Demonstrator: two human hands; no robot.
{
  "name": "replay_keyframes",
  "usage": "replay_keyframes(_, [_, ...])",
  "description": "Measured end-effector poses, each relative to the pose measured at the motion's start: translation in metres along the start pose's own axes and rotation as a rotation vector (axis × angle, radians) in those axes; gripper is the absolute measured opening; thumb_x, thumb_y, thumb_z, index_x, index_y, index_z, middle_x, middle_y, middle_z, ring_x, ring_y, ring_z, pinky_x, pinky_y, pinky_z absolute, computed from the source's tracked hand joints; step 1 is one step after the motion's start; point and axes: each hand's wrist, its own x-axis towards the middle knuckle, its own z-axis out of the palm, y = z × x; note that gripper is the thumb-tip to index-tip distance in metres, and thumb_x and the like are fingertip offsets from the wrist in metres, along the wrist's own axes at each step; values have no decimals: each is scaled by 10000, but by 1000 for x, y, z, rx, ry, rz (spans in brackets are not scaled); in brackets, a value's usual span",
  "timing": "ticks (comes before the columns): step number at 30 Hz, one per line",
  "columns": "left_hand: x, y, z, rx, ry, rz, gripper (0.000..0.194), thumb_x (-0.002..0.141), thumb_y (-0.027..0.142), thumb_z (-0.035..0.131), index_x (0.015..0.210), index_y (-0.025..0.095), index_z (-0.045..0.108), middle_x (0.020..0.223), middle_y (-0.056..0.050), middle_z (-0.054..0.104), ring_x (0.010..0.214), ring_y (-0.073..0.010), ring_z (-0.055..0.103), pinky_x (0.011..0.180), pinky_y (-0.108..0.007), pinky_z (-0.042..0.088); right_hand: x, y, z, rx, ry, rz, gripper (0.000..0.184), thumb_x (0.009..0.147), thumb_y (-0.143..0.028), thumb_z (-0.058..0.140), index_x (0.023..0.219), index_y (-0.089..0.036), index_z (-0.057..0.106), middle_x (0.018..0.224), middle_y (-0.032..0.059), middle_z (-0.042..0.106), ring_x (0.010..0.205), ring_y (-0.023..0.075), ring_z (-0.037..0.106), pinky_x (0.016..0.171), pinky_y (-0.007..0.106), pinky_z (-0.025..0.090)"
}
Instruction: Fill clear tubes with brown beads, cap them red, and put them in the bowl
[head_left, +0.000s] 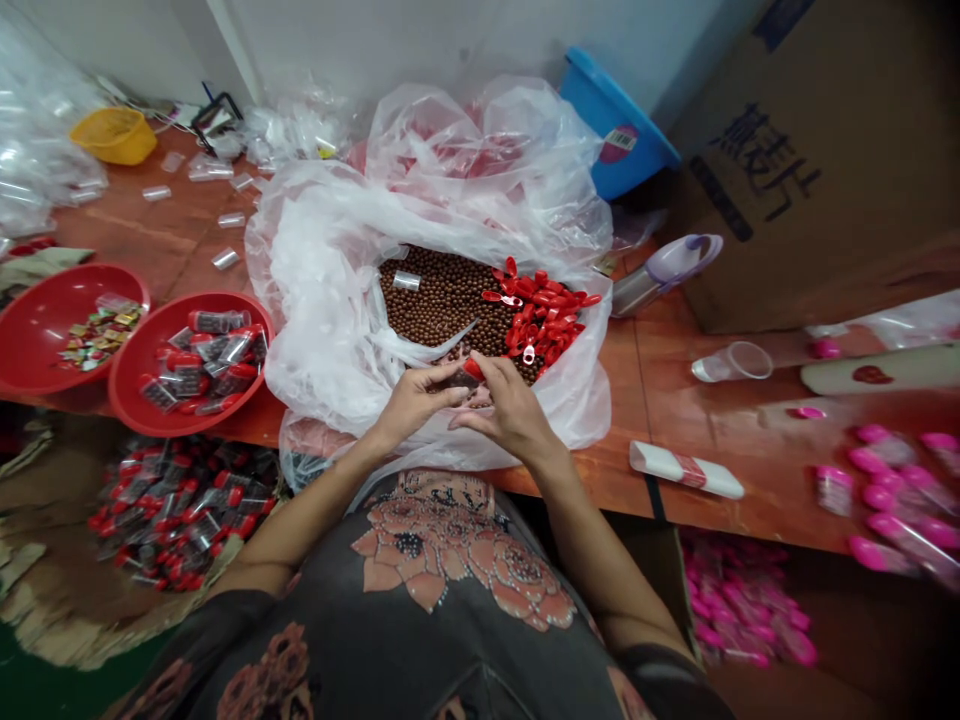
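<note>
My left hand (421, 400) is closed round a small clear tube (455, 380), which looks dark with its contents and is partly hidden by the fingers. On the tube's right end, my right hand (511, 408) pinches a red cap (472, 369); whether it is fully seated I cannot tell. Both hands are over the near edge of an open white plastic bag (315, 270). Inside the bag lie many small brown balls (442, 295), with a heap of red spoon-shaped caps (551, 310) at the right and an uncapped clear tube (406, 281) on the balls.
Left stand a red bowl of filled capped tubes (120, 390) and another of wrapped pieces (15, 330). More capped tubes (184, 510) fill a container below. Loose clear tubes (225, 259) lie behind. Right are a blue basin (611, 100), a large carton (825, 200) and pink-capped tubes (834, 490).
</note>
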Motion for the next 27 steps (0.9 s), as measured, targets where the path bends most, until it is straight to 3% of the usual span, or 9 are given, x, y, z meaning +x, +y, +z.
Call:
replay_keyframes(2, [-1, 0, 3, -21, 11, -14, 485, 731, 296, 789, 1194, 175, 715, 1208, -84, 714, 1079, -222, 660, 1017, -398, 496, -2, 2, 4, -79, 3, -44, 861, 829, -414, 724, 1539, -241, 268, 1299, 155, 563, 1160, 289, 576, 950, 479, 533])
replay_keyframes(5, [0, -3, 7, -97, 9, -49, 483, 748, 379, 787, 1184, 183, 719, 1205, -80, 711, 1088, -214, 652, 994, -359, 504, -4, 4, 8, -156, 30, -36, 798, 831, -393, 712, 1498, -239, 302, 1265, 155, 594, 1159, 296, 586, 962, 494, 524])
replay_keyframes(8, [3, -13, 14, -275, -24, -171, 570, 841, 619, 610, 1206, 189, 692, 1091, -85, 732, 947, -196, 686, 822, -305, 555, -5, 3, 9, -200, 12, -60, 741, 804, -402, 717, 1440, -220, 384, 1233, 160, 614, 1131, 307, 603, 935, 485, 537])
replay_keyframes(11, [8, -26, 21, -362, -32, -288, 709, 850, 752, 453, 1125, 147, 701, 820, -82, 721, 721, -172, 670, 643, -268, 537, -5, 2, 9, -230, -37, -113, 690, 795, -421, 706, 1394, -203, 441, 1231, 165, 622, 1129, 319, 607, 921, 481, 544])
replay_keyframes(14, [9, -33, 28, -359, 9, -317, 625, 858, 701, 510, 1075, 145, 697, 665, -41, 659, 574, -134, 597, 551, -243, 488, -3, 0, 8, -229, -88, -97, 641, 793, -426, 694, 1356, -208, 483, 1235, 163, 629, 1143, 328, 605, 943, 492, 533])
replay_keyframes(20, [6, -21, 38, -439, 86, -320, 520, 877, 555, 555, 1182, 144, 646, 613, 1, 605, 515, -110, 534, 501, -223, 437, 1, -6, -5, -87, -132, -45, 600, 766, -378, 720, 1318, -235, 532, 1273, 141, 618, 1196, 328, 582, 1012, 514, 498])
replay_keyframes(22, [6, -14, 38, -506, 37, -313, 574, 880, 538, 540, 1299, 149, 580, 623, 7, 600, 526, -108, 539, 508, -215, 437, 1, -6, -8, 91, -129, 43, 670, 735, -382, 767, 1341, -250, 512, 1303, 127, 602, 1211, 311, 576, 1021, 511, 493])
replay_keyframes(24, [5, -8, 35, -554, -19, -311, 619, 891, 509, 510, 1409, 170, 484, 644, 8, 605, 542, -111, 551, 516, -216, 447, -1, -3, -9, 357, -31, 234, 677, 717, -409, 794, 1318, -265, 517, 1221, 94, 639, 1102, 262, 634, 937, 461, 547])
replay_keyframes(27, [5, -1, 30, -558, -63, -364, 646, 905, 473, 460, 1482, 193, 389, 650, 9, 605, 541, -118, 553, 523, -234, 479, -4, 0, -6, 704, 182, 571, 366, 750, -425, 774, 1029, -238, 627, 863, 0, 682, 729, 151, 655, 690, 315, 578])
